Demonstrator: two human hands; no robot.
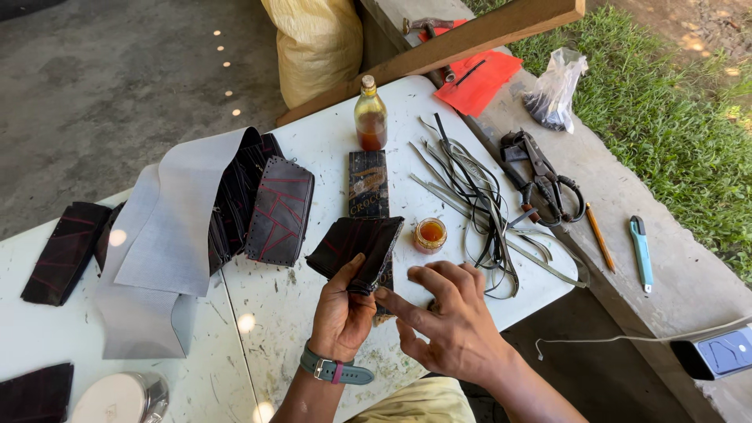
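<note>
My left hand (338, 307), with a grey watch at the wrist, holds a dark folded leather piece (356, 241) with red stitching by its lower edge, thumb on top. My right hand (448, 312) is spread with fingers apart, index fingertip touching the lower corner of that piece. Just behind it lie a dark rectangular strip (368, 183) and a small open jar of amber glue (430, 234) on the white table (329, 149).
A glass bottle of brown liquid (370, 119), a bundle of grey and black straps (478, 207), a stitched leather panel (280, 210), grey fabric sheet (176, 227), more dark pieces (66, 251). On the concrete ledge: shears (540, 174), pencil (600, 236), teal cutter (641, 251), red paper (479, 81), plastic bag (554, 90).
</note>
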